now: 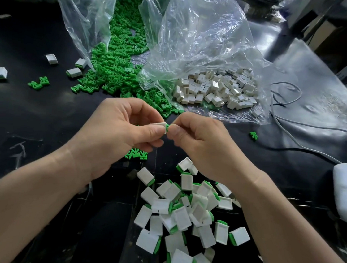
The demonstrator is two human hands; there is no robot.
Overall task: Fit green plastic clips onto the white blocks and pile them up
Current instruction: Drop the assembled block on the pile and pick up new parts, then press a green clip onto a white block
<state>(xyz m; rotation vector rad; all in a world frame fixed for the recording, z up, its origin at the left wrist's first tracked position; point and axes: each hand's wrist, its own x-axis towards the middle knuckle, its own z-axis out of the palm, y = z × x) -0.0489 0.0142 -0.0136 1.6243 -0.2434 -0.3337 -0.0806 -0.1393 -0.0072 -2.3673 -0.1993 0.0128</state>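
At the middle of the view my left hand [121,127] pinches a small white block [161,125] between thumb and fingers. My right hand [196,140] pinches a green clip [167,126] whose tip touches the block's open end. Below my hands lies a pile of white blocks with green clips fitted [187,215]. A heap of loose green clips [115,69] spills from a clear bag at the back. Bare white blocks [216,89] lie heaped in a second clear bag to the right.
Both clear plastic bags [193,32] stand open on the black table [40,109]. A few fitted blocks [73,72] and stray clips [39,82] lie at the left. Grey cables [284,124] run along the right, near a white object [344,190] at the edge.
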